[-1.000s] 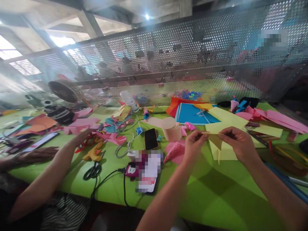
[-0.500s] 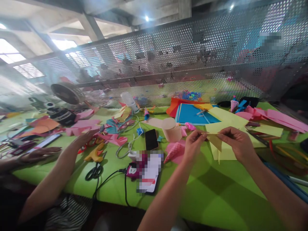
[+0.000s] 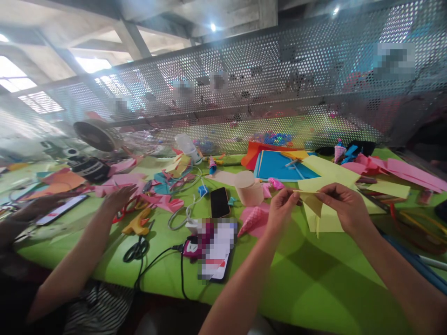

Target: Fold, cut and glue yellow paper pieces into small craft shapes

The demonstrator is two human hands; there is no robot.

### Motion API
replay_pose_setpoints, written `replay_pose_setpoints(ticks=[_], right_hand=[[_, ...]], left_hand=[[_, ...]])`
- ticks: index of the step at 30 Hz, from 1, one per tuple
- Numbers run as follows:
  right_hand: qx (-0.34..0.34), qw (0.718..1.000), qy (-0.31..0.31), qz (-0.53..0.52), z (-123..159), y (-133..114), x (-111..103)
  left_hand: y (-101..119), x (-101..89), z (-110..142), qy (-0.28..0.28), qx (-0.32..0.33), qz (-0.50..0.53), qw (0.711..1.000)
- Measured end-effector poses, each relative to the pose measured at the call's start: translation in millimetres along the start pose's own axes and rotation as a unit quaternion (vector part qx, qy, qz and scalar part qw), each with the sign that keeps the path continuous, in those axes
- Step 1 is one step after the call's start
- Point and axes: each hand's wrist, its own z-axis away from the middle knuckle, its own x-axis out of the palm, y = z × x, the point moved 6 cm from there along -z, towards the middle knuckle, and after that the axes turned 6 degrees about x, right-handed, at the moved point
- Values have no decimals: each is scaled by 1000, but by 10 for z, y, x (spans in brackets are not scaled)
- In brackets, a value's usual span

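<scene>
Between my hands is a small folded piece of yellow paper (image 3: pixel 313 204), its point hanging down. My left hand (image 3: pixel 282 207) pinches its left corner between thumb and fingers. Its right corner is gripped by my right hand (image 3: pixel 344 204) in the same way. Beneath and behind it lie yellow paper sheets (image 3: pixel 328 173). A pink paper cone (image 3: pixel 250 218) rests just left of my left hand, and a pale paper roll (image 3: pixel 248 187) stands behind that hand.
Blue sheets (image 3: pixel 275 164) lie farther back. Two phones (image 3: pixel 220 202) and [a] power bank (image 3: pixel 192 247) with cables are left of my left arm. A co-worker's hands (image 3: pixel 120 199), scissors (image 3: pixel 137 250) and paper scraps fill the left. A perforated metal screen (image 3: pixel 223 102) borders the table.
My hands and the folded yellow paper stay almost in place. At the left, the co-worker's hands have shifted, and more of the phone beside them shows.
</scene>
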Motion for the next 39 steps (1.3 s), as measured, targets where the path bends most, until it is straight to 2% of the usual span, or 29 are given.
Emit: replay_pose_setpoints(ticks=[7, 14, 31, 39], right_hand=[[15, 1000, -12, -8, -11, 79, 20], [4, 1000, -13, 7, -35, 112, -21], [17, 1000, -20, 12, -19, 62, 47], [2, 1000, -1, 28, -25, 50, 4]], left_hand=[[-23, -64, -12, 35, 15, -12, 999], [-26, -21, -5, 25, -6, 14, 1000], [-41, -55, -13, 53, 7, 19, 998], [-87, -7, -5, 19, -29, 27, 999]])
